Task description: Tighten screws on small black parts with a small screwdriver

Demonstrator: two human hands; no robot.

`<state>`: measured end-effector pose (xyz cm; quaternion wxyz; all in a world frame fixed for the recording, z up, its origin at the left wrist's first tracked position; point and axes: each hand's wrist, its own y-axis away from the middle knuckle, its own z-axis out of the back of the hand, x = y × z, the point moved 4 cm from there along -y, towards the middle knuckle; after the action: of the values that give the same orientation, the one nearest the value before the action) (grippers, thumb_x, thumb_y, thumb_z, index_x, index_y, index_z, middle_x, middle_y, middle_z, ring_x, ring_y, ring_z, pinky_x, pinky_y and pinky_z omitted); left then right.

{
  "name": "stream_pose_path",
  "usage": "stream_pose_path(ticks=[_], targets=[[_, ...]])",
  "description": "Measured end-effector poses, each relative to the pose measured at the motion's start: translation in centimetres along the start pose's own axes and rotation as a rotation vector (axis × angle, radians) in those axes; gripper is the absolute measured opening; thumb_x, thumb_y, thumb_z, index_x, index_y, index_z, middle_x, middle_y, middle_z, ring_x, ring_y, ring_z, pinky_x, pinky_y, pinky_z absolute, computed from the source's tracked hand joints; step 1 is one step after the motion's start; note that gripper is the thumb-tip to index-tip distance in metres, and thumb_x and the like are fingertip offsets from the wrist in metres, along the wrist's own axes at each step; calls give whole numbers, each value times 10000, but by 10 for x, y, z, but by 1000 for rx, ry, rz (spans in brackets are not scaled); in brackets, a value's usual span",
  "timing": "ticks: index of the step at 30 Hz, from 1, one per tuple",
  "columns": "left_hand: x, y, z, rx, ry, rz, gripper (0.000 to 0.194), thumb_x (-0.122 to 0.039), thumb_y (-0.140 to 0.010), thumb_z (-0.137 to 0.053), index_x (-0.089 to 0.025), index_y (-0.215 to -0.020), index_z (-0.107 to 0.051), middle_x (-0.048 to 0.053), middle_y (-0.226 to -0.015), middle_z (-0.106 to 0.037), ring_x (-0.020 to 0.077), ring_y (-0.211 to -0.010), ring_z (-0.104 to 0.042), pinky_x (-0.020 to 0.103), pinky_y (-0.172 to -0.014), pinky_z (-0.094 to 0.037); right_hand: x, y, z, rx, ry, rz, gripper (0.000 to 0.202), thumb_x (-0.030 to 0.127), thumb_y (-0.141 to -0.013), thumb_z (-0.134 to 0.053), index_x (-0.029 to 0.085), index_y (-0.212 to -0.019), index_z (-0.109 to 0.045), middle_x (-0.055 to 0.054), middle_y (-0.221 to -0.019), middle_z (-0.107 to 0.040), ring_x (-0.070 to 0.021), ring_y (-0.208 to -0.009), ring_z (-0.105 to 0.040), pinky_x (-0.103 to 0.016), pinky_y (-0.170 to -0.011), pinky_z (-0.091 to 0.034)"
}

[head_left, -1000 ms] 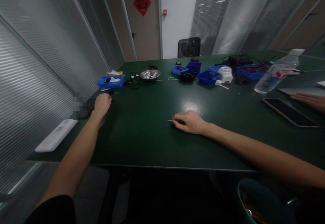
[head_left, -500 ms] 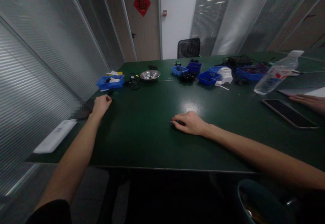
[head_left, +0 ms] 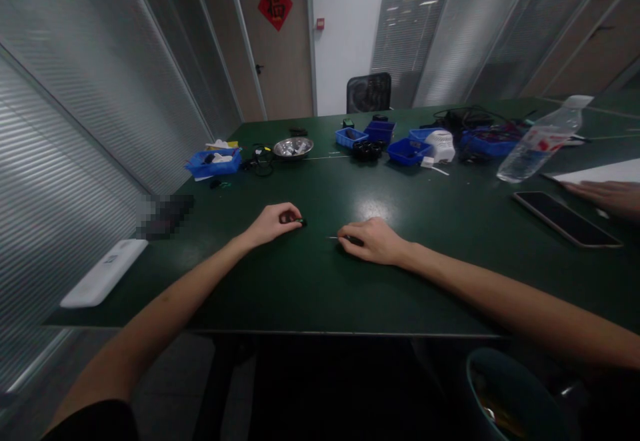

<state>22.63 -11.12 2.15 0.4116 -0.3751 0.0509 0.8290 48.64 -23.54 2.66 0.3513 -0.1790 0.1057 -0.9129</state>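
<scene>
My left hand (head_left: 274, 223) is low over the green table, its thumb and fingers closed on a small dark piece (head_left: 301, 221) with a bit of green on it. To its right, my right hand (head_left: 373, 241) rests on the table, pinching a thin tool (head_left: 333, 237) whose narrow metal tip points left toward the left hand. The tool's handle is mostly hidden under the fingers. A short gap separates the two hands.
On the green table (head_left: 300, 294) stand a metal bowl (head_left: 293, 149), a blue tray (head_left: 214, 162), a blue bin (head_left: 409, 151), a leaning water bottle (head_left: 543, 141) and a phone (head_left: 565, 218). Another person's hand (head_left: 607, 194) lies at the right on white paper. A white device (head_left: 105, 273) sits far left.
My left hand has moved right, from near the blue tray to the table's middle, and a small dark piece now shows in its fingers. My right hand has stayed in place.
</scene>
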Motion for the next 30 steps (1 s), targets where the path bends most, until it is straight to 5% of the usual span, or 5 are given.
stream_pose_path(ticks=[3,6,15,30], targets=[[-34,1,-35,84,124,-83,324,-390,-915,-769,-199,-1159,-674,63,-1084,-718,174,-905,-651,302,-767,-486,0,0,0,-6,11,6,289,365,-1070,-487,189,-1083,-717,-39,-895,-743,-140,-679,-627,-275,-648,-381],[-47,4,-48,101,186,-84,343,-352,-920,-772,-207,-1197,-631,57,-1082,-709,176,-933,-656,302,-773,-485,-1,0,0,-1,9,10,286,361,-1068,-492,190,-1079,-721,-40,-881,-740,-139,-670,-614,-274,-641,-369],[-52,5,-45,130,16,-179,252,-401,-958,-725,-204,-1114,-734,74,-1096,-668,211,-982,-621,345,-857,-504,0,-2,-1,20,6,14,294,358,-1065,-494,186,-1092,-731,-41,-869,-739,-134,-660,-603,-272,-633,-347],[-52,6,-47,159,33,-216,259,-400,-1000,-682,-182,-1127,-741,72,-1056,-658,197,-942,-613,325,-823,-499,5,1,-3,26,119,79,328,366,-1090,-460,186,-1130,-731,-47,-893,-733,-124,-637,-569,-272,-598,-300]])
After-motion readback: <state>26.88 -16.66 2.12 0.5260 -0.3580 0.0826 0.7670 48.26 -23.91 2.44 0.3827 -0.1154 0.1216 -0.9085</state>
